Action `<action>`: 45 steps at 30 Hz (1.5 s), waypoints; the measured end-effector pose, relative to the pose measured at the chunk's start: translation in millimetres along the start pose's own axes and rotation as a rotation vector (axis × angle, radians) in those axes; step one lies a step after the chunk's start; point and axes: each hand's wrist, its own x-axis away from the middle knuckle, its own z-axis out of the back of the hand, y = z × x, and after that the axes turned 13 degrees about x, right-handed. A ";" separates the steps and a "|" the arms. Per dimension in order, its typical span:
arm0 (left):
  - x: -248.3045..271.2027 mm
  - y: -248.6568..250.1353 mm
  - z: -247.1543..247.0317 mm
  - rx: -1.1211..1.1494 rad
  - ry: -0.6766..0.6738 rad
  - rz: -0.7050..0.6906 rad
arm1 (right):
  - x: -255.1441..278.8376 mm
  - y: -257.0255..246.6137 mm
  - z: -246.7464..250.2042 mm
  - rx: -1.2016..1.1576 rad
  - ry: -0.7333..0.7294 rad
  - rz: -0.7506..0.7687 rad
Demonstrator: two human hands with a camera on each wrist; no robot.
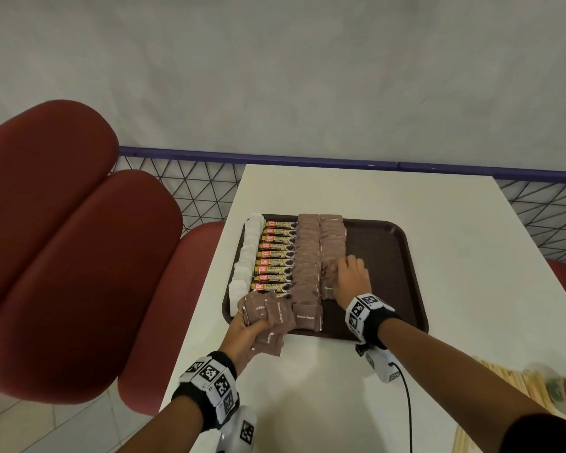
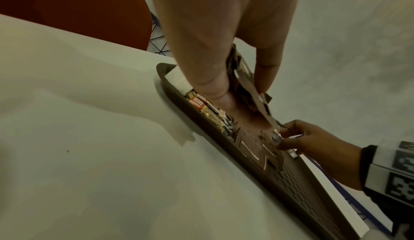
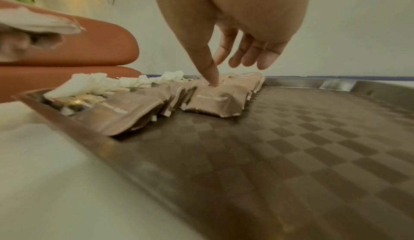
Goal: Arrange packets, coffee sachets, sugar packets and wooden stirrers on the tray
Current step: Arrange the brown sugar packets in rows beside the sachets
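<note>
Head view: nearest, the left hand (image 1: 242,335) grips a bunch of brown sugar packets (image 1: 268,313) over the tray's (image 1: 389,256) near edge, and farther in, the right hand (image 1: 352,277), fingers loosely extended, touches the second sugar row (image 1: 332,243) beside the coffee sachets (image 1: 275,256).

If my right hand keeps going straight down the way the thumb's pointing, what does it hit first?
Most likely the brown sugar packet right under it: the right hand points its thumb down onto the second sugar row on the tray, seemingly already touching.

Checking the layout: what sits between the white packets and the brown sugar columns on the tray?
A column of coffee sachets lies between the white packets and the brown sugar packets, per the head view.
</note>
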 end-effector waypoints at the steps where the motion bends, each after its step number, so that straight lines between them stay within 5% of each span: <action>1: 0.2 0.0 0.1 -0.007 -0.002 -0.002 | 2.7 -1.1 2.5 -0.040 0.033 0.006; 8: -0.2 1.6 -1.3 -0.011 -0.007 -0.024 | 25.8 -18.1 15.2 -0.404 0.084 0.142; 17: 3.7 2.7 -7.8 -0.021 -0.027 -0.034 | 53.8 -47.8 17.6 -0.835 -0.429 0.245; 23: 1.5 -0.9 -4.6 -0.006 -0.008 -0.018 | 49.5 -43.0 16.9 -0.969 -0.463 0.140; 31: 2.1 2.0 2.7 -0.002 0.058 -0.061 | 25.5 5.0 25.5 -0.745 -0.155 -0.118; 36: 0.6 1.6 7.2 -0.039 0.073 -0.081 | 10.6 34.6 7.7 -0.434 -0.251 -0.170; 45: -0.2 0.9 3.8 -0.092 0.058 -0.085 | 5.0 24.9 4.1 -0.124 -0.354 -0.025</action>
